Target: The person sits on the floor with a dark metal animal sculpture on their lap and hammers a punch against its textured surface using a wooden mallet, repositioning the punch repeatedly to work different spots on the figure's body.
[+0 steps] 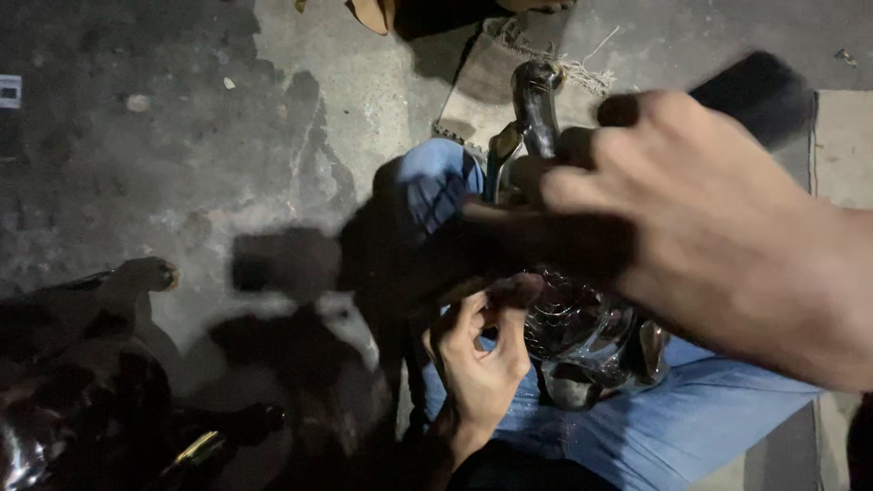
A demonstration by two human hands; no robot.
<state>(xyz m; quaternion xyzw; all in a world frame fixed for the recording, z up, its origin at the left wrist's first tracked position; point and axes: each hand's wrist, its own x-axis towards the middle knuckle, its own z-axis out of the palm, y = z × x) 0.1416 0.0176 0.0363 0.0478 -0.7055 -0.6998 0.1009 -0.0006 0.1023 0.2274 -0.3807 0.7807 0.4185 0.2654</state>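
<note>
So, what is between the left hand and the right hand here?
In the head view, the shiny dark metal piece lies between them, resting on the blue-clad lap. The left hand touches its lower left side; the right hand is above it, blurred.

Under our right hand we see a glossy dark metal figure, polished and mirror-like. Our left hand rests on blue denim, soft and matt. Left of it lies rough, stained concrete floor; beyond our hands, a frayed woven mat.

label | far left edge, on grey floor | small rectangle | white with dark print
</note>
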